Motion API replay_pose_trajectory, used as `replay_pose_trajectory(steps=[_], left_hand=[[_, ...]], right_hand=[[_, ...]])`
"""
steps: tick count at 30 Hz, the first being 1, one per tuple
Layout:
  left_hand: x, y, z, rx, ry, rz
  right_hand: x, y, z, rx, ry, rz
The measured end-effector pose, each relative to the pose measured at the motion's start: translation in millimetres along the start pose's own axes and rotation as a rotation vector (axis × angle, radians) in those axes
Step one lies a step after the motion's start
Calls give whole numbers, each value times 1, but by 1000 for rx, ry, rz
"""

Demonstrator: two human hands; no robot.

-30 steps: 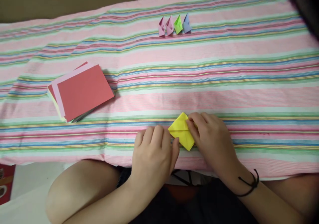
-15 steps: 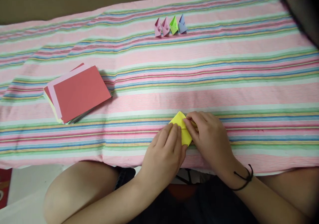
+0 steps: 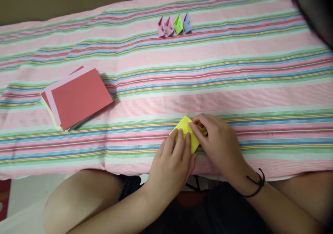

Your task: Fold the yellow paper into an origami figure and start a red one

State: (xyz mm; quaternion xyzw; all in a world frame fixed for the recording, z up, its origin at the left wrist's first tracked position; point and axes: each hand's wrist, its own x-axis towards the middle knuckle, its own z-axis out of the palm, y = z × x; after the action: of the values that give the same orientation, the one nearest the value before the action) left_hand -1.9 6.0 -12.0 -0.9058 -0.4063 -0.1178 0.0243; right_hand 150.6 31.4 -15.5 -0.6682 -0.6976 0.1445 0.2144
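Observation:
A folded piece of yellow paper [image 3: 185,124] lies on the striped cloth close to the front edge, one corner pointing away from me. The fingers of my left hand [image 3: 170,164] are stretched out and slightly apart, their tips pressing on the paper's left and middle part. At the right side, my right hand [image 3: 218,144] pinches a flap of the paper between thumb and curled forefinger. The flap is partly hidden by those fingers. A dark cord bracelet [image 3: 256,185] is tied round my right wrist.
A stack of coloured paper sheets [image 3: 82,100], red on top, lies to the left. Farther back stand small folded paper pieces in a row: two pink [image 3: 169,26], one green [image 3: 178,25] and one blue [image 3: 187,24]. A dark object [image 3: 312,12] borders the upper right.
The left fingers have spread a little apart on the paper. My right hand keeps its pinch, having shifted slightly. The whole view has moved a bit, so the stack and row appear farther left.

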Motion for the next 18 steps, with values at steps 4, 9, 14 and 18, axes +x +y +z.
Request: replay_pose_trajectory(steps=[4,9,14,18], left_hand=[[1,2,-1,-7,-14,-10],[2,2,-1,-10,-3,-13],[-1,0,0,-45,24,5],[1,-2,-2,-30,6,-9]], right_hand=[[0,5,-6,167,-44,58],[-2,10,-8,246,-57,92],[-1,10,-7,241,-61,102],[0,9,-7,243,-78,113]])
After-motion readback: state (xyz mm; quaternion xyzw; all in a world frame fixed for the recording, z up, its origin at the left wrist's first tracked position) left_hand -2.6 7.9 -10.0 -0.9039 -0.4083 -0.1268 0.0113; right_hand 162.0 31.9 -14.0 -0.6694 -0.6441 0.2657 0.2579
